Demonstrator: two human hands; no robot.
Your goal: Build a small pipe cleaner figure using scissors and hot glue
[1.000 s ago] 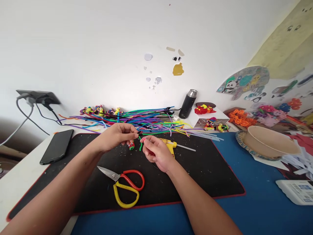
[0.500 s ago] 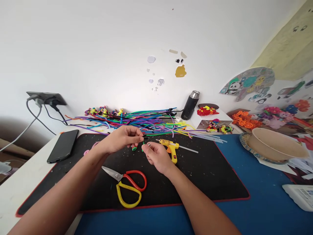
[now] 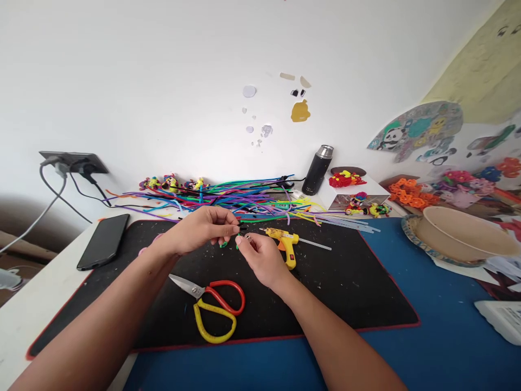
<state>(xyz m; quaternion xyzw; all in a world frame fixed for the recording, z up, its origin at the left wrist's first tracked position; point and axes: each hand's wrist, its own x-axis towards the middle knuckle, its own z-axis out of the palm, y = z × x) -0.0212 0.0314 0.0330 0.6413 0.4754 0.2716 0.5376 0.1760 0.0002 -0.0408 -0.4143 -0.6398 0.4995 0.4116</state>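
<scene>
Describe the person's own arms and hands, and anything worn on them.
Both the left hand and the right hand are bare, without gloves. No sleeves, watch or bracelet show on either forearm, and no rings are visible on the fingers.

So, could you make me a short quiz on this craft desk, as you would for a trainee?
1. Multiple choice: what colours are the two handles of the steel-bladed scissors?
A) both red
B) one red, one yellow
C) both green

2. True or false: the yellow plastic glue gun lies on the black mat with red edging.

3. Short answer: which of the person's hands is nearer the dark, flat smartphone?

Key: 1. B; 2. true; 3. the left hand.
</scene>
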